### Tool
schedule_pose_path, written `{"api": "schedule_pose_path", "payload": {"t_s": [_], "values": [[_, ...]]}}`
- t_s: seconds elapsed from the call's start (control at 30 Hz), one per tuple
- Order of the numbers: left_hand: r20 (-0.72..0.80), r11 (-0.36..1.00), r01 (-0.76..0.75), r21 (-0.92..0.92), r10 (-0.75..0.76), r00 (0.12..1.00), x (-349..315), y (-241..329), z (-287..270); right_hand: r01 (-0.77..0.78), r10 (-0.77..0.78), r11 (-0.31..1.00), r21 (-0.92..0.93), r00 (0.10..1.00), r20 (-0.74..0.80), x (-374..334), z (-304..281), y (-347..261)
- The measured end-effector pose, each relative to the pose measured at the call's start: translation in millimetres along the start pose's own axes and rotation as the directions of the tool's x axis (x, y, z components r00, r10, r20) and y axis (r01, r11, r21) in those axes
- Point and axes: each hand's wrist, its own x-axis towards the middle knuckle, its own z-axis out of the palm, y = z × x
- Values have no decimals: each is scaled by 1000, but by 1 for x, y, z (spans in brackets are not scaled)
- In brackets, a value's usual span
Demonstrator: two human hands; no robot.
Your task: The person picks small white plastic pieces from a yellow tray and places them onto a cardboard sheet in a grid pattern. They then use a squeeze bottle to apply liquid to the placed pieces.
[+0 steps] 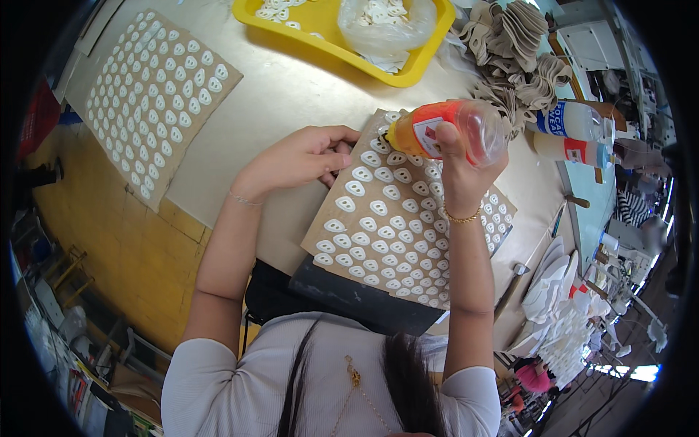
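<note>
My right hand [466, 164] is wrapped round a clear plastic bottle [484, 131] with a red label and amber contents. The bottle is tipped over, its yellow-and-black nozzle [392, 136] pointing left at the upper part of a brown cardboard sheet [349, 206]. Rows of small white rounded-triangular pieces [362, 173] with holes cover this sheet, which lies partly on a dark board [349, 289]. With fingers bent, my left hand [298, 156] grips the sheet's upper left edge; its fingertips are partly hidden. Whether the nozzle touches a piece I cannot tell.
A second sheet [164, 54] of white pieces lies at the far left. Beyond the work is a yellow tray [320, 51] with a plastic bag [386, 33] of white pieces. Stacked beige cutouts [520, 33], bottles [568, 120] and a knife-like tool [513, 284] lie right.
</note>
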Motion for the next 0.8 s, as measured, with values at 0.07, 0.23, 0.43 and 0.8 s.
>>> {"api": "schedule_pose_path", "payload": {"t_s": [0.07,0.23,0.43,0.8], "values": [[1,1000,1,0,-1,1000,0,1,0,-18,19,1000,-25,1000,24,0,3,-5],[-12,1000,16,24,-16,1000,0,3,1,52,-42,994,-98,993,107,3,6,-11],[-14,1000,-2,15,2,1000,1,-2,-1,107,-76,975,-196,984,162,-3,0,-17],[-11,999,-10,37,10,1000,2,-4,-2,49,-35,989,-138,995,96,-7,-13,-11]]}}
